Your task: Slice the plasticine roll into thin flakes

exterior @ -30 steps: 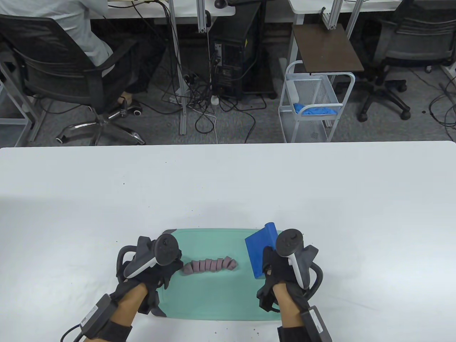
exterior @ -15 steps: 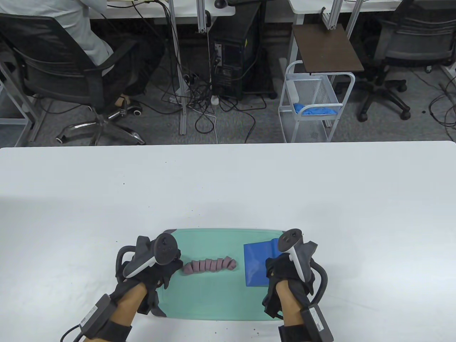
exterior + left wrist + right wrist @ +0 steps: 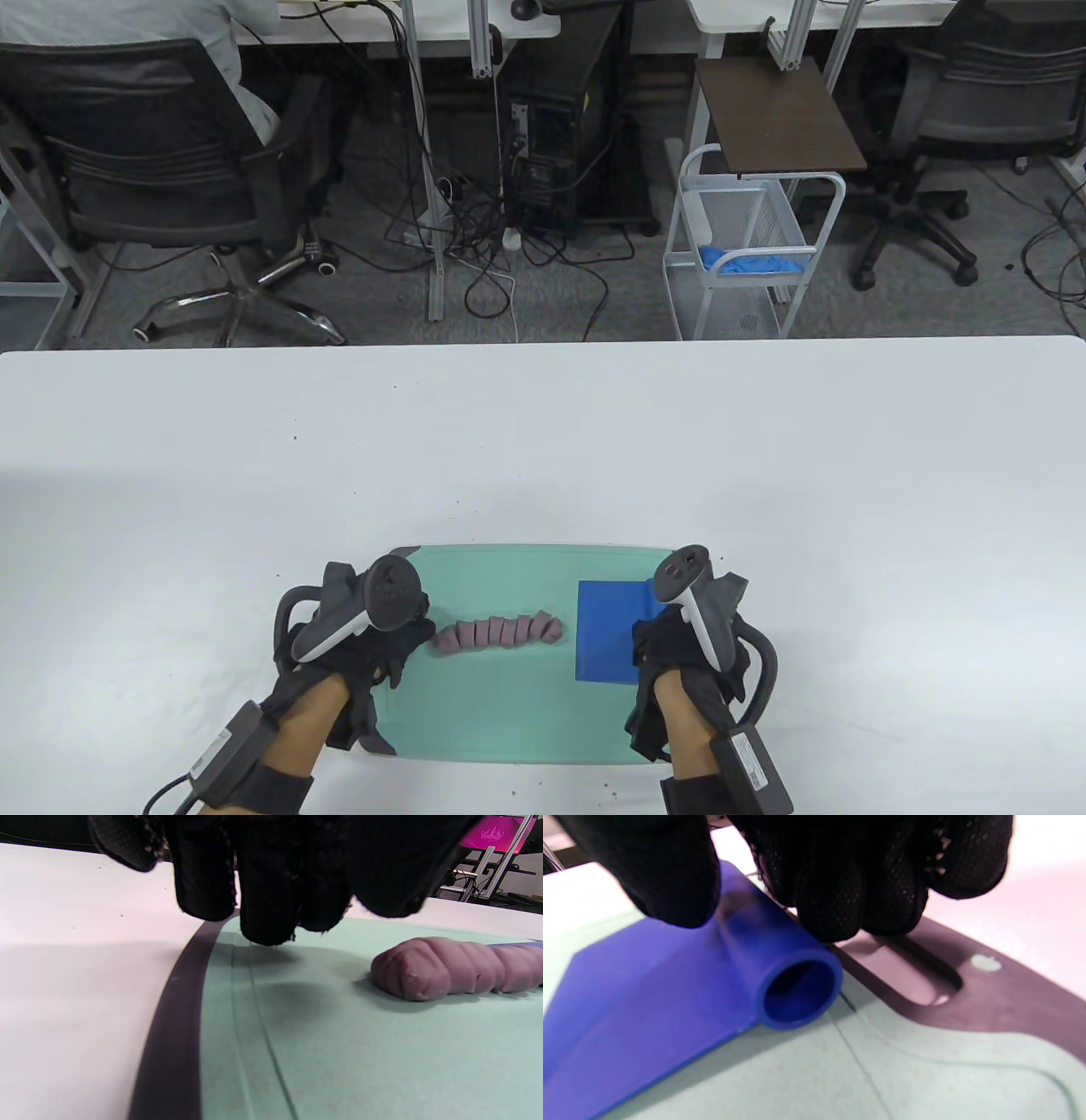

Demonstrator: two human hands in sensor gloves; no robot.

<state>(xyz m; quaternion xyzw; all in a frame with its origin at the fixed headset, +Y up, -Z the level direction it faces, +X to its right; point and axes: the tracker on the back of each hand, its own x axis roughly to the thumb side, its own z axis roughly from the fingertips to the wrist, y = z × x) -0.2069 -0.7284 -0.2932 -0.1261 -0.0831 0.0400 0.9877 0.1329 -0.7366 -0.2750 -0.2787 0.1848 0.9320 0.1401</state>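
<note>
The sliced plasticine roll (image 3: 499, 632) lies just beside the left hand (image 3: 361, 641), whose fingers hang loose, holding nothing. The right hand (image 3: 679, 649) grips the blue scraper (image 3: 607, 630), lying flat, by its tube handle.

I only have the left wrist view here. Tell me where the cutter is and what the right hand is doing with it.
Observer: The blue scraper lies nearly flat on the green cutting board, to the right of the plasticine roll, apart from it.
Operator: Say whether the right hand has it.
Observer: The right hand has its fingers over the scraper's tubular handle; the thumb is on one side and the other fingers on the far side.
Operator: Now report how much of the roll is cut.
Observer: From above, cuts run along the whole roll; the slices lean together in a curved row, not separated.
Operator: And my left hand, from above.
Observer: The left hand sits at the board's left end, just beside the roll's left end.
</note>
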